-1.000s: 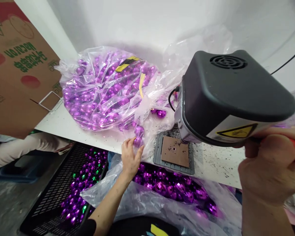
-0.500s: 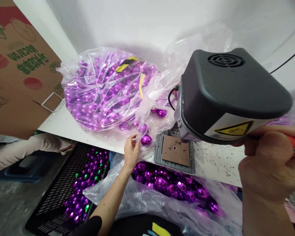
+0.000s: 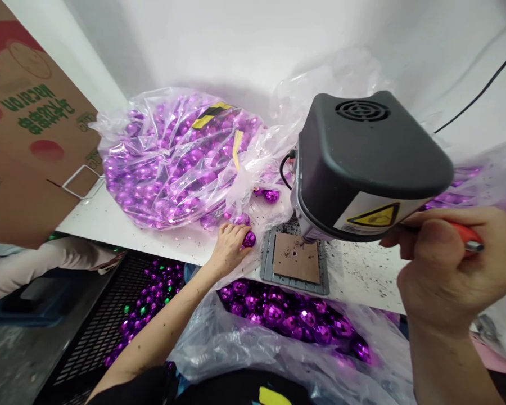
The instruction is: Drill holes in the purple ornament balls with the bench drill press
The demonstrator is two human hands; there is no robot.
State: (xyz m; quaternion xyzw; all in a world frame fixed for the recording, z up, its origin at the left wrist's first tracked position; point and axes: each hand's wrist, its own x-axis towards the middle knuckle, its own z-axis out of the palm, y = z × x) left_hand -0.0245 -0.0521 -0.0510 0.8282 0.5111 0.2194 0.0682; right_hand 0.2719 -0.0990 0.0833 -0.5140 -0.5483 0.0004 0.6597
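My left hand (image 3: 231, 247) curls its fingers over a shiny purple mirrored ball (image 3: 249, 239) on the white table, beside the mouth of a clear bag. A red handle (image 3: 468, 235) with a metal end is in the closed fingers of my right hand (image 3: 455, 270), at the right side of a black bench machine (image 3: 371, 163). Whether the handle joins the machine is hidden. Under the machine's head, a brown square board (image 3: 297, 264) with a small hole lies on a grey metal base (image 3: 270, 264). Nearer me, an opened plastic bag holds several purple balls (image 3: 278, 312).
A big clear bag of purple balls (image 3: 172, 163) rests on the table (image 3: 362, 281), which is strewn with dark shavings. At left are a cardboard box (image 3: 25, 129), a black crate (image 3: 88, 320) of purple and green balls, and another person's leg (image 3: 37, 264).
My left hand has moved from beside the loose purple ball onto it, with the fingers now over it. My right hand stays on the red handle. The view has shifted slightly.
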